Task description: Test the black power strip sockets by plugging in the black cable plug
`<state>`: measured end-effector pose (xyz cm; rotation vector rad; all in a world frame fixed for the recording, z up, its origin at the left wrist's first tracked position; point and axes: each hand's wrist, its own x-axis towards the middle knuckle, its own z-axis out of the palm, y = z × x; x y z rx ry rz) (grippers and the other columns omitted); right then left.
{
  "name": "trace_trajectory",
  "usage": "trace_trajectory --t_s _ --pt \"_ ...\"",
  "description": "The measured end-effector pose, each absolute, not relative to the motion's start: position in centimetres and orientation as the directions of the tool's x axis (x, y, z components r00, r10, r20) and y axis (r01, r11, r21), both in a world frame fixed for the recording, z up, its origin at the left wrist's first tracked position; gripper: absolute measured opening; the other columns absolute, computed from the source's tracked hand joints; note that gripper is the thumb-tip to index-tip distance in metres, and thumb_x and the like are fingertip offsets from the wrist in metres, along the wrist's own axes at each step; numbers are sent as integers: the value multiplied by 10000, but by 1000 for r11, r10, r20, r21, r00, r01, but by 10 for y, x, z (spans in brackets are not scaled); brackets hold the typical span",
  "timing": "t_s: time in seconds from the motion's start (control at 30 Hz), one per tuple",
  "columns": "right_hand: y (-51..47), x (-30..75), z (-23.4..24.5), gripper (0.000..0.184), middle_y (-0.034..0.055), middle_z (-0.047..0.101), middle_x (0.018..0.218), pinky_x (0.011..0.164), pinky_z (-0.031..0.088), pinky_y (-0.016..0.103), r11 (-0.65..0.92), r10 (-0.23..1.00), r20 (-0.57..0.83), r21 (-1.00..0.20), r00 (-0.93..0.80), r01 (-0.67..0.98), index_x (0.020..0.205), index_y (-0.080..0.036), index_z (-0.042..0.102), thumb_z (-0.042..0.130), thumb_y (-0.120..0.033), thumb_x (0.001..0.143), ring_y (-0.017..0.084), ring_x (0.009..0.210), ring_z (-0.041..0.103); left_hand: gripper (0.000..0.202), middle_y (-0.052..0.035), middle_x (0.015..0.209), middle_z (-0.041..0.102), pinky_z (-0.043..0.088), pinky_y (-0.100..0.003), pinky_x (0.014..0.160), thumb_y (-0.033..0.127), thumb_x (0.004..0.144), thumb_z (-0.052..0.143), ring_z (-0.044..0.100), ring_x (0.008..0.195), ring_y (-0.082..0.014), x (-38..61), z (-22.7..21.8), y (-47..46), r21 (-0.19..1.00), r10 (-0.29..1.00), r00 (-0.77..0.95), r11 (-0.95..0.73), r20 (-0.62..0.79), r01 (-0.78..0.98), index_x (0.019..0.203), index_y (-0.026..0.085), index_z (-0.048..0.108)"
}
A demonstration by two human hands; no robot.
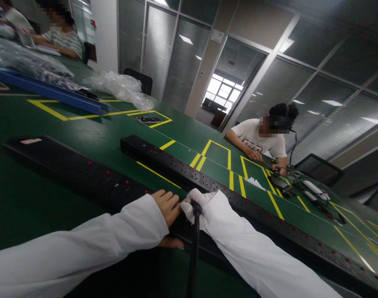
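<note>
A long black power strip with red switches runs across the table in front of me. My left hand, bare below a white sleeve, is wrapped around it, fingers over the top and thumb at the near side. Close beside it, my right hand, in a white dotted glove, is closed on a black plug against the strip. The plug's thick black cable hangs down toward me. The plug's front end and the socket under it are hidden by my hands. Just beyond lies a second long black power strip.
The green table carries yellow tape outlines. A phone, clear plastic wrap and a blue rail lie farther back. A co-worker sits across at the right near tangled cables and a white power strip. Other people sit far left.
</note>
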<state>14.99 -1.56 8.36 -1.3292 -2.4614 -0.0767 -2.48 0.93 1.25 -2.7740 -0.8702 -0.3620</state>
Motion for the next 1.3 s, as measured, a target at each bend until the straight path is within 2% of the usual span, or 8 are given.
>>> trace_trajectory --t_s 0.13,0.4,0.5,0.6,0.73,0.97,1.23,1.3 --pt "-18 146 78 282 -27 484 487 420 167 244 615 756 304 -27 -579 788 742 -184 566 522 -452 815 77 394 312 685 -82 799 539 331 -382 600 728 767 396 500 718 -252 -25 15 9 -97 522 791 -812 320 575 1072 148 594" --pt "-26 141 75 447 14 560 589 489 193 262 566 779 209 171 -591 806 775 -190 580 469 -622 801 141 487 487 547 -92 813 549 327 -376 594 596 839 399 488 707 -241 -26 11 10 -131 510 798 -810 321 571 1094 151 590" --pt "-35 134 69 360 32 585 648 518 241 277 509 767 204 383 -609 770 825 -204 584 548 -559 779 199 566 551 535 -107 887 569 349 -390 623 548 815 463 508 741 -255 -24 8 10 -118 545 786 -795 293 595 1160 151 564" --pt "-43 130 61 218 36 591 696 555 274 314 439 756 272 465 -596 769 880 -222 585 559 -427 810 212 613 564 672 -113 929 574 362 -401 655 574 738 533 519 773 -269 -23 9 10 -95 569 779 -788 262 608 1257 148 500" --pt "-43 132 63 276 33 592 696 523 248 305 471 771 217 440 -599 765 910 -222 577 575 -462 774 205 594 561 719 -114 916 572 362 -397 651 587 710 547 516 776 -272 -23 11 9 -108 568 786 -790 246 604 1274 145 487" --pt "-38 141 77 262 1 595 640 515 255 267 560 797 225 77 -561 825 832 -221 584 520 -475 815 152 560 544 668 -117 888 554 360 -411 614 626 761 471 502 750 -283 -25 9 9 -123 541 799 -803 263 584 1218 145 544" --pt "-47 150 79 375 38 593 688 552 254 284 586 738 323 130 -593 800 903 -195 607 513 -541 796 174 607 516 655 -106 885 539 355 -407 625 644 730 498 485 724 -274 -25 14 7 -144 550 802 -796 232 588 1189 182 566" --pt "-45 153 76 349 26 600 700 556 264 279 621 732 313 59 -605 782 892 -201 604 517 -527 802 156 601 508 678 -110 909 549 357 -403 632 640 722 507 492 732 -275 -26 15 7 -153 554 804 -794 216 588 1232 193 531"
